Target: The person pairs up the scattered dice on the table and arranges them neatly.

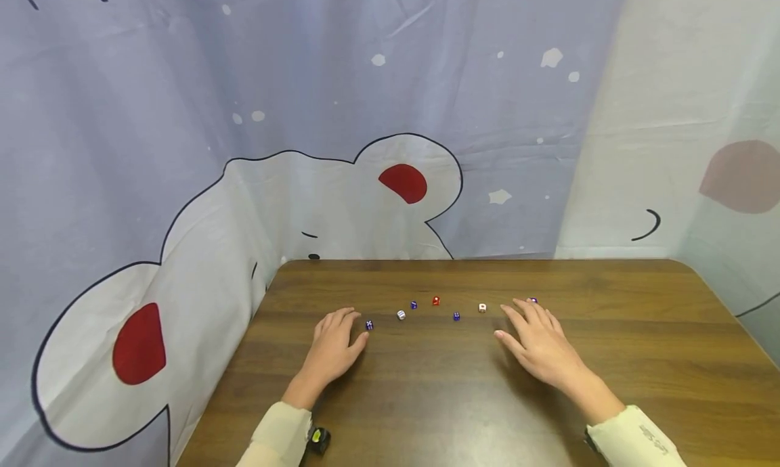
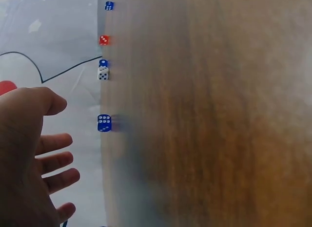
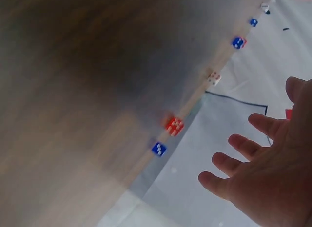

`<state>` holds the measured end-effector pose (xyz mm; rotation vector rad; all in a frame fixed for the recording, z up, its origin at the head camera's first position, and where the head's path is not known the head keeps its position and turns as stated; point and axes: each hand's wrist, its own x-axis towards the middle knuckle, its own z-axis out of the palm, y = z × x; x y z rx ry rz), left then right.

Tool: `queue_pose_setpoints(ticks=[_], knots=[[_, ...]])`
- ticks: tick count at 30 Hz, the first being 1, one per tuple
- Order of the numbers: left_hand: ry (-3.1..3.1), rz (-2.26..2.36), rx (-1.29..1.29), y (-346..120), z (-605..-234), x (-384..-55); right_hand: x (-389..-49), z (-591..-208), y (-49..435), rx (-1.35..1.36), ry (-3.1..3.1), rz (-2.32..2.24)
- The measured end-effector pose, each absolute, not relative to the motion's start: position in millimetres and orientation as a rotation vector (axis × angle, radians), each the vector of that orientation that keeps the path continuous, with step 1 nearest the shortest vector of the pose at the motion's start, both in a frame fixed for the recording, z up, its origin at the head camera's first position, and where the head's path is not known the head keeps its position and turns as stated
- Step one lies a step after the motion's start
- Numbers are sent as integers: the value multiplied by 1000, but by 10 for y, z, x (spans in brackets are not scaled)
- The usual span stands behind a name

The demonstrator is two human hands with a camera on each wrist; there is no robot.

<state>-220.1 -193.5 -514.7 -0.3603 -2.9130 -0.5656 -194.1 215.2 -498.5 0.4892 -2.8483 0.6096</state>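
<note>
Several small dice lie spread in a loose row across the wooden table. My left hand (image 1: 333, 346) is beside a blue die (image 1: 369, 325) at the left end, fingers spread and holding nothing. Further right come a white die (image 1: 401, 315), another blue die (image 1: 414, 305), a red die (image 1: 436, 300) and a third blue die (image 1: 456, 316). A white die with a red pip (image 1: 483, 308) lies just left of my right hand (image 1: 541, 343), whose fingers are extended and grip nothing. Behind those fingers a blue die (image 1: 533, 300) peeks out; the right wrist view shows a red die (image 3: 174, 125) next to it.
The brown table (image 1: 426, 399) has its far edge against a curtain (image 1: 292, 203) printed with cartoon bears. A small black device (image 1: 319, 440) with a yellow-green spot sits at my left cuff. A dark cable (image 1: 757, 305) runs beyond the table's right side.
</note>
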Motion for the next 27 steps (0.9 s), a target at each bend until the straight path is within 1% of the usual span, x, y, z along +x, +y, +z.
queue_pose_setpoints(ticks=[16,27], knots=[[-2983,-568,-259,-1918,-5173,-2293,-2091,-5008,1595,625,-2812,660],[-2979,-564,-243,-1881,-5177,-2338,-2208,-5044,1171,738,-2840,680]])
